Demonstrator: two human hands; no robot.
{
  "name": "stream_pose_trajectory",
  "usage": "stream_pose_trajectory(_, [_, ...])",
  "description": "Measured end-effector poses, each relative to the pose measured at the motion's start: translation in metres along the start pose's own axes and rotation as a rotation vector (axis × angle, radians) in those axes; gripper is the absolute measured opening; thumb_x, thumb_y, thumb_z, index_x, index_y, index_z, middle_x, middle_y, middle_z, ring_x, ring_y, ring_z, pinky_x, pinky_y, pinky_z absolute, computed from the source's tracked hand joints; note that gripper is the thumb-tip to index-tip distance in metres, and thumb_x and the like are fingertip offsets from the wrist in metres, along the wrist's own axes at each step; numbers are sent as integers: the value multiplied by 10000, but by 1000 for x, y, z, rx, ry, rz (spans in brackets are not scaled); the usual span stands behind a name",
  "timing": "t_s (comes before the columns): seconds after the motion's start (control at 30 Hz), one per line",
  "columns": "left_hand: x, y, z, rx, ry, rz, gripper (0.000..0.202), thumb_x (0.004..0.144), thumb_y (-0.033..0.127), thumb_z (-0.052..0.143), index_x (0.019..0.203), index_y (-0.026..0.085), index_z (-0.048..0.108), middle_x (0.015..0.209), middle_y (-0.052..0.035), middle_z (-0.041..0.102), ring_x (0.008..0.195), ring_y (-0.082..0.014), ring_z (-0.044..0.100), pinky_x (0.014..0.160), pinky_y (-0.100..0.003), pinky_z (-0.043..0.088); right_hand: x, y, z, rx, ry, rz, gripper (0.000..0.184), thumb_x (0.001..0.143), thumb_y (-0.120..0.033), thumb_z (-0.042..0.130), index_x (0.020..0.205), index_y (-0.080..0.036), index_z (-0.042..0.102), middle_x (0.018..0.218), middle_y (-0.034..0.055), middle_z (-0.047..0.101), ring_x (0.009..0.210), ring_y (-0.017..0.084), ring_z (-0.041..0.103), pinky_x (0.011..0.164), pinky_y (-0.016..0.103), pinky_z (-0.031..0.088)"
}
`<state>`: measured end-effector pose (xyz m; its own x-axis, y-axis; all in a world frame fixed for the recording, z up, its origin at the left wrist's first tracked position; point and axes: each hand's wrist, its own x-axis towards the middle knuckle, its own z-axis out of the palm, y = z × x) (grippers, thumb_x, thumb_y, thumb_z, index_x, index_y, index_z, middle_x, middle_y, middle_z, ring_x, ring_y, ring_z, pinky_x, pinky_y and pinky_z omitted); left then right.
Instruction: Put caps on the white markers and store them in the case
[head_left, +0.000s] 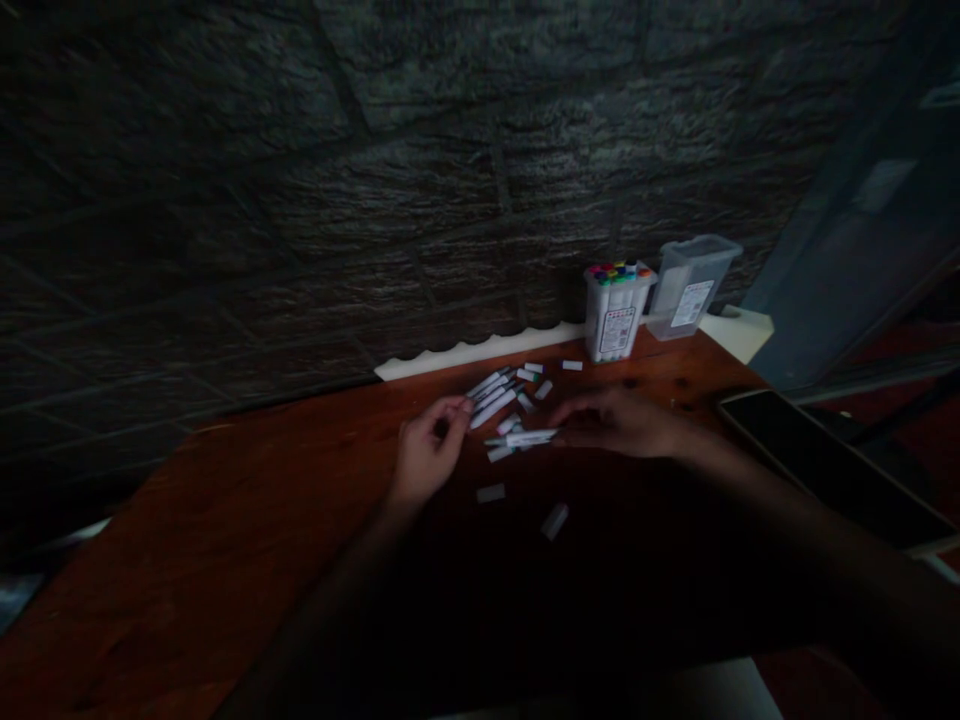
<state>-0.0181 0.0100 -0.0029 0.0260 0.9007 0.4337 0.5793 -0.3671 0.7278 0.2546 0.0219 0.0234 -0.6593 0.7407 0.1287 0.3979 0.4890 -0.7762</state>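
On the wooden table, my left hand has its thumb and forefinger closed at the near ends of several uncapped white markers. They lie side by side, dark tips pointing away to the right. My right hand reaches in from the right, its fingertips closed on the end of another white marker. That one lies roughly level, above a loose cap. More white caps are scattered around, among them one cap and a second cap nearer to me. Dim light hides the exact finger contact.
A clear plastic box of markers with coloured ends stands at the back right. Beside it is an open clear box. A dark flat panel with a pale edge lies at the right. A stone wall rises behind the table.
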Motion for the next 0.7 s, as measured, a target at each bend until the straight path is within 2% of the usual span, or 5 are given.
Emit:
stream_pose_trajectory(0.1, [-3, 15, 1, -216, -121, -29, 201, 831, 320, 622, 935, 169, 705, 742, -18, 696, 723, -164, 636, 724, -269, 499, 3, -7, 11, 229, 108, 55, 270, 819, -386, 658, 1007, -199, 711, 964, 21, 728, 857, 165, 658, 781, 307, 508])
stream_pose_trajectory(0.23, [-6, 31, 0, -562, -267, -126, 179, 771, 318, 718, 882, 178, 732, 814, -37, 726, 708, -158, 639, 681, -272, 503, 5, -14, 23, 426, 153, 82, 276, 796, -394, 684, 1009, -221, 712, 988, 11, 734, 904, 166, 663, 861, 338, 503])
stream_pose_trajectory(0.43, [-11, 27, 0, -813, -244, -177, 194, 740, 335, 766, 886, 207, 750, 727, -11, 697, 611, -109, 568, 607, -238, 447, 2, -30, 28, 471, 112, 106, 260, 796, -407, 693, 1001, -251, 729, 989, -5, 740, 896, 163, 661, 843, 319, 499])
stream_pose_trajectory(0.53, [-12, 27, 0, -861, -237, -192, 213, 722, 342, 778, 890, 215, 746, 729, -7, 689, 567, -93, 527, 540, -218, 392, 0, -35, 30, 484, 97, 114, 245, 809, -403, 684, 1004, -263, 732, 978, -12, 741, 889, 157, 662, 815, 297, 505])
stream_pose_trajectory(0.7, [-10, 31, -2, -909, -181, -211, 199, 715, 355, 780, 782, 181, 710, 590, 28, 598, 478, -62, 417, 474, -195, 311, 0, -33, 32, 511, 54, 121, 279, 813, -398, 682, 1064, -282, 719, 1026, -6, 733, 901, 159, 660, 803, 293, 509])
